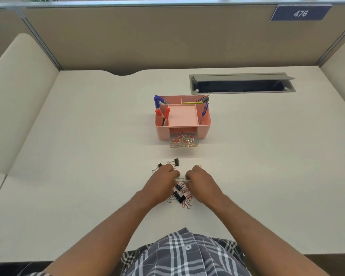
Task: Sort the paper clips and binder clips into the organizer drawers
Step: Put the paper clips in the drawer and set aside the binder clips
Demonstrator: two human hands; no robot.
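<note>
Both hands are over the mixed pile of clips (180,194) on the desk (88,156). The left hand (163,179) and the right hand (197,179) have curled fingers; between them they pinch silver paper clips (181,179). The pink organizer (182,116) stands beyond, its clear drawer (184,140) pulled out, holding paper clips. Two binder clips (175,162) lie just beyond the left hand.
</note>
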